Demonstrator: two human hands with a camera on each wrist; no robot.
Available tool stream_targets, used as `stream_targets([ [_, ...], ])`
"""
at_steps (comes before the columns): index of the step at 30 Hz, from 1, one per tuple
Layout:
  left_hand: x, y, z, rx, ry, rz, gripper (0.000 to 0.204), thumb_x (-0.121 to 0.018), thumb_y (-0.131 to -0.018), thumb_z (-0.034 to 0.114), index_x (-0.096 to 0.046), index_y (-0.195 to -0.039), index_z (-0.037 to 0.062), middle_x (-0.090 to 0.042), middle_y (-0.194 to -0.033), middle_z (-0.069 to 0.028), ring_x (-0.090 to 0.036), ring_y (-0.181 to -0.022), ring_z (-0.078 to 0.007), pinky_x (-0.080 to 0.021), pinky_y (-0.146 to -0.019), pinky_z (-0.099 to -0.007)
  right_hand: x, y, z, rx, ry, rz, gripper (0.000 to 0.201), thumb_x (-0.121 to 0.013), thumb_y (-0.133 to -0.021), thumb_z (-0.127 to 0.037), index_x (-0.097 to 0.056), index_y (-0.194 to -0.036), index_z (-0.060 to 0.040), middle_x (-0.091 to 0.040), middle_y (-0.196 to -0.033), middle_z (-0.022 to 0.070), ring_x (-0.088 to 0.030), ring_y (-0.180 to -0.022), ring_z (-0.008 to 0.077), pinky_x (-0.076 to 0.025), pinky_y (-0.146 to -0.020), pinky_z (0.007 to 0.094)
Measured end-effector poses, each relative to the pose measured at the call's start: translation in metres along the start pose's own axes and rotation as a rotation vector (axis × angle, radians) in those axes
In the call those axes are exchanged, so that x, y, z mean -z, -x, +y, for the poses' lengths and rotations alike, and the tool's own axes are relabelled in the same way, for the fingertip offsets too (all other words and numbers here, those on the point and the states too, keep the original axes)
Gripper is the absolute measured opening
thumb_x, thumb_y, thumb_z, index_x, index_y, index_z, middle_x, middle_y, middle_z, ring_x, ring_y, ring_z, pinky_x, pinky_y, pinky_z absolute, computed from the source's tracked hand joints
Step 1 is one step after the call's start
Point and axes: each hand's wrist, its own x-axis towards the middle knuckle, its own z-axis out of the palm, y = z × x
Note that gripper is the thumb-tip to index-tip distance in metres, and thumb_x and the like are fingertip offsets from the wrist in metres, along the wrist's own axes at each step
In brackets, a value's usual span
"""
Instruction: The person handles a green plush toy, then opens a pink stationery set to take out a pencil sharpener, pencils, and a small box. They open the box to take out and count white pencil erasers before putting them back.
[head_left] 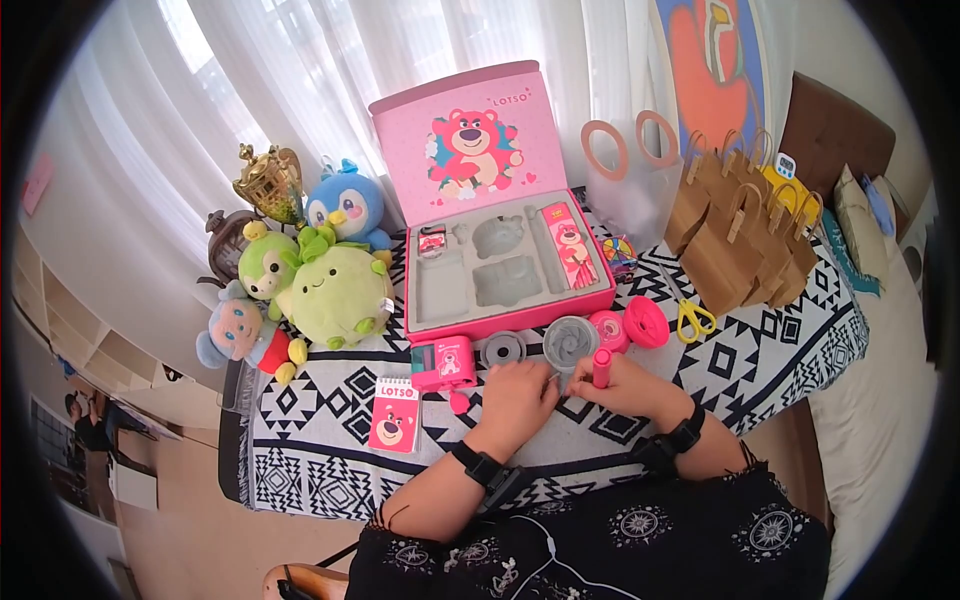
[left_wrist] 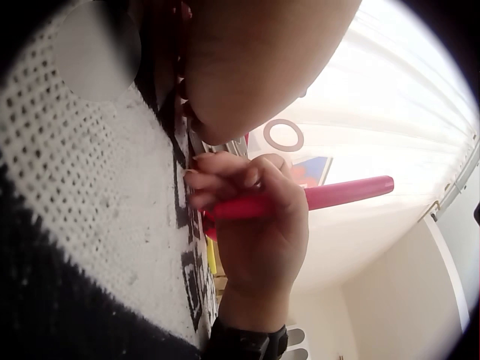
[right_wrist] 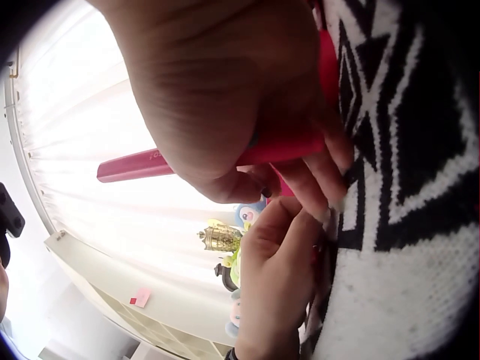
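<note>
My right hand (head_left: pixel 622 384) grips a slim pink stick-shaped handle (right_wrist: pixel 135 166), which rises above the fist in the head view and slants through the fingers in the wrist views. My left hand (head_left: pixel 517 398) is close beside it, low over the patterned cloth, with its fingers bent toward the right fingertips. I cannot tell whether the left fingers pinch something small. Just beyond the hands lie a grey round grille (head_left: pixel 572 343), a grey disc with a hub (head_left: pixel 503 349), a pink round part (head_left: pixel 608 331) and a pink bowl-shaped part (head_left: pixel 647 321).
An open pink LOTSO box (head_left: pixel 510 325) with a moulded grey insert stands behind. Left are a pink boxy item (head_left: pixel 443 363), a LOTSO notepad (head_left: pixel 394 415), plush toys (head_left: pixel 340 285) and a trophy (head_left: pixel 270 190). Right are yellow scissors (head_left: pixel 695 320) and brown paper bags (head_left: pixel 740 250).
</note>
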Motion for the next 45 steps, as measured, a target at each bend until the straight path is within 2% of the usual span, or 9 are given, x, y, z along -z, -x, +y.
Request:
stream_targets([
  [4,0.001,-0.001,0.000,-0.003,-0.043,-0.002,0.014,-0.067,-0.080,0.020,-0.058,-0.078,0.0088,-0.059,-0.072,-0.0073,-0.060,-0.072,-0.0274,-0.040,-0.067,-0.0421,-0.001,-0.002,0.009,0.009,0.155,0.182,0.010,-0.063,-0.089,-0.010,-0.064,-0.091,-0.0007,-0.070,-0.085,0.0073,-0.067,-0.082,0.0166,-0.052,-0.077,0.0307],
  [6,0.001,0.000,0.000,0.008,-0.047,-0.026,0.015,-0.067,-0.080,0.022,-0.058,-0.080,0.0092,-0.059,-0.074,-0.0071,-0.060,-0.074,-0.0269,-0.040,-0.068,-0.0422,-0.001,-0.002,0.012,0.010,0.137,0.307,0.019,-0.064,-0.086,-0.021,-0.062,-0.094,-0.0048,-0.062,-0.075,0.0176,-0.062,-0.071,0.0360,-0.048,-0.065,0.0403],
  [13,0.004,-0.001,0.003,0.016,-0.041,-0.029,0.018,-0.068,-0.080,0.024,-0.059,-0.084,0.0096,-0.057,-0.081,-0.0066,-0.060,-0.080,-0.0251,-0.039,-0.070,-0.0415,0.005,0.001,-0.003,-0.078,0.266,0.335,0.016,-0.064,-0.083,-0.019,-0.060,-0.089,-0.0050,-0.061,-0.072,0.0166,-0.062,-0.072,0.0368,-0.048,-0.064,0.0428],
  [18,0.002,0.001,0.001,-0.010,-0.025,-0.019,0.016,-0.070,-0.078,0.022,-0.062,-0.086,0.0102,-0.056,-0.080,-0.0062,-0.059,-0.080,-0.0267,-0.039,-0.068,-0.0418,0.005,0.003,-0.008,0.010,0.395,0.100,0.016,-0.066,-0.081,-0.019,-0.060,-0.089,-0.0062,-0.063,-0.077,0.0155,-0.064,-0.076,0.0365,-0.049,-0.065,0.0440],
  [22,0.001,0.001,0.000,-0.033,-0.016,-0.037,0.016,-0.070,-0.077,0.021,-0.060,-0.084,0.0109,-0.056,-0.081,-0.0061,-0.059,-0.080,-0.0258,-0.039,-0.070,-0.0405,0.002,0.001,-0.001,0.056,0.403,0.099,0.016,-0.067,-0.080,-0.018,-0.061,-0.090,-0.0073,-0.064,-0.079,0.0142,-0.064,-0.077,0.0354,-0.049,-0.065,0.0431],
  [24,0.002,0.001,0.000,-0.061,0.009,-0.059,0.016,-0.070,-0.076,0.021,-0.060,-0.084,0.0112,-0.055,-0.082,-0.0060,-0.059,-0.080,-0.0257,-0.038,-0.070,-0.0402,0.002,0.001,-0.002,0.059,0.420,0.083,0.016,-0.068,-0.079,-0.013,-0.063,-0.092,-0.0066,-0.065,-0.080,0.0124,-0.065,-0.075,0.0316,-0.050,-0.065,0.0381],
  [30,0.001,0.000,-0.001,-0.101,0.060,-0.059,0.015,-0.070,-0.075,0.018,-0.060,-0.084,0.0111,-0.055,-0.083,-0.0060,-0.058,-0.080,-0.0258,-0.038,-0.070,-0.0401,-0.004,-0.001,0.004,0.191,0.371,0.079,0.019,-0.069,-0.077,-0.011,-0.064,-0.096,-0.0068,-0.066,-0.083,0.0110,-0.065,-0.078,0.0299,-0.050,-0.067,0.0365],
  [40,0.003,-0.001,0.002,-0.108,0.101,-0.044,0.011,-0.064,-0.077,0.012,-0.060,-0.087,0.0097,-0.055,-0.083,-0.0072,-0.058,-0.080,-0.0268,-0.039,-0.070,-0.0399,-0.005,-0.001,0.001,0.200,0.316,0.106,0.023,-0.070,-0.074,-0.007,-0.063,-0.096,-0.0059,-0.065,-0.084,0.0102,-0.064,-0.079,0.0283,-0.050,-0.069,0.0354],
  [45,0.001,0.001,-0.002,-0.116,0.120,-0.055,0.023,-0.071,-0.076,0.021,-0.062,-0.094,0.0111,-0.057,-0.086,-0.0063,-0.058,-0.082,-0.0277,-0.038,-0.071,-0.0394,-0.006,0.000,0.004,0.154,0.392,0.203,0.020,-0.072,-0.076,-0.008,-0.063,-0.093,-0.0056,-0.065,-0.079,0.0104,-0.065,-0.073,0.0282,-0.050,-0.065,0.0354],
])
